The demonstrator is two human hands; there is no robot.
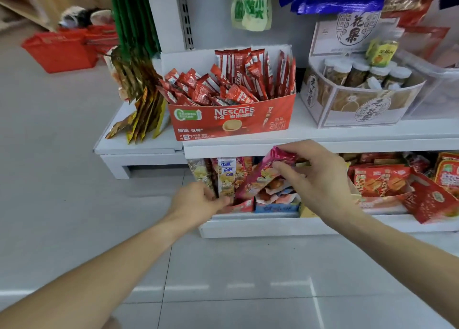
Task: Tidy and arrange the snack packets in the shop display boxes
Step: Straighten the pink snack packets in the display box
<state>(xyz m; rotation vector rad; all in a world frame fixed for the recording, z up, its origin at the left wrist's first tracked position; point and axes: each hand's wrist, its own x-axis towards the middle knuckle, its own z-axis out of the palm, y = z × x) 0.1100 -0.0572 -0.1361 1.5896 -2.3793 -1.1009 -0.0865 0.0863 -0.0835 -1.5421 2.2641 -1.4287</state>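
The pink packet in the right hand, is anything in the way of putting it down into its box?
Yes. Loose packets are heaped in the box right under the pink packet. The right hand holds it above them.

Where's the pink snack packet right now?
In the head view, centre frame: the pink snack packet is in the right hand, tilted over the lower shelf's display box, below the Nescafe box.

The white upper shelf point(347, 132) carries a red coffee box point(231, 119) full of sachets; right of that box stands a pale carton of jars point(357, 105), left of it yellow packets point(144, 115). Below the coffee box, the lower shelf point(273, 225) holds snack packets point(380, 179).
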